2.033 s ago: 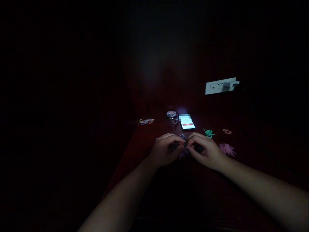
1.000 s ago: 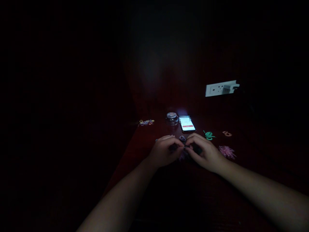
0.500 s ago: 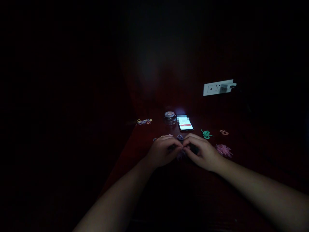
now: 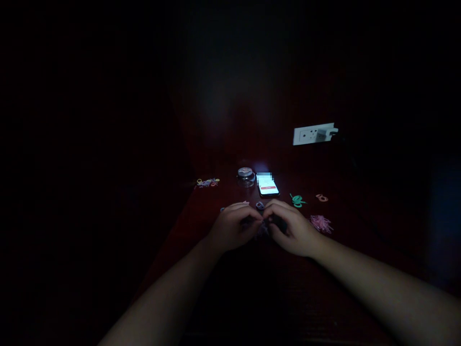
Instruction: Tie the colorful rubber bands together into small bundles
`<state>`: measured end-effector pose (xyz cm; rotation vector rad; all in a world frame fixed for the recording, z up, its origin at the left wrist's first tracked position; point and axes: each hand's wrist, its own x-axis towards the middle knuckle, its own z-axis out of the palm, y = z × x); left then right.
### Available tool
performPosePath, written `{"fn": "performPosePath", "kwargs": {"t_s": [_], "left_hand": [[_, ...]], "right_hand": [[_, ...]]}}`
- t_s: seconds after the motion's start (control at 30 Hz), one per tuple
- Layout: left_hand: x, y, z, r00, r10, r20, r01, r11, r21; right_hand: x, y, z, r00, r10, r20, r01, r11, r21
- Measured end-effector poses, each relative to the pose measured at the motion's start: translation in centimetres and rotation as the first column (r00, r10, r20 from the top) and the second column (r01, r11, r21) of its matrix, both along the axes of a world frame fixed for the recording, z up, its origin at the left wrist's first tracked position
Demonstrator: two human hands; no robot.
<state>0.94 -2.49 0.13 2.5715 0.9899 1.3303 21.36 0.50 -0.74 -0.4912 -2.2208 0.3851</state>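
My left hand (image 4: 232, 227) and my right hand (image 4: 290, 230) meet low over the table, thumbs and forefingers pinched, fingertips almost touching. Whatever is between them is too small and dark to make out. Beneath the fingertips lies a dim pile of purplish bands (image 4: 261, 231), partly covered by the hands. Just beyond them sits a small pale purple loop (image 4: 260, 205). Pinkish bands (image 4: 245, 203) peek out behind my left hand. To the right of my right hand are a heap of pink bands (image 4: 321, 224), a green cluster (image 4: 297, 200) and a few orange loops (image 4: 321, 197).
A clear lidded jar (image 4: 246, 178) stands at the back, beside a lit phone (image 4: 269, 188) lying face up. Mixed coloured bands (image 4: 209, 183) lie by the table's left edge. A wall socket (image 4: 313, 134) with a plug is at the back right. The surroundings are very dark.
The whole scene has shifted slightly left in the view, as the camera turned right. Both hands keep nearly the same pinched pose over the same spot.
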Motion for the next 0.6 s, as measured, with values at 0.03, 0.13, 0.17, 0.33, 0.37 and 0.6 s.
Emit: {"fn": "performPosePath", "kwargs": {"t_s": [0.03, 0.13, 0.17, 0.33, 0.37, 0.6], "left_hand": [[-0.01, -0.01, 0.02, 1.000, 0.002, 0.003, -0.002, 1.000, 0.005], [-0.01, -0.08, 0.14, 1.000, 0.003, 0.012, -0.003, 1.000, 0.001], [-0.01, -0.11, 0.18, 1.000, -0.003, 0.013, 0.003, 1.000, -0.005], [0.03, -0.15, 0.21, 1.000, -0.008, 0.000, 0.008, 1.000, -0.018], [0.03, -0.14, 0.20, 1.000, -0.002, -0.002, 0.001, 1.000, -0.019], [-0.11, -0.21, 0.22, 1.000, -0.001, -0.007, 0.001, 1.000, -0.013]], "right_hand": [[-0.01, 0.00, -0.03, 1.000, -0.006, 0.002, 0.006, 1.000, 0.004], [-0.12, 0.01, -0.14, 1.000, -0.020, 0.003, 0.020, 1.000, 0.007], [-0.16, 0.03, -0.19, 1.000, -0.020, 0.006, 0.020, 1.000, 0.006], [-0.22, 0.16, -0.32, 1.000, -0.024, 0.010, 0.023, 1.000, 0.018], [-0.21, 0.19, -0.32, 0.999, -0.031, 0.010, 0.031, 0.999, 0.018], [-0.25, 0.17, -0.13, 0.998, -0.060, 0.004, 0.060, 0.998, 0.025]]}}
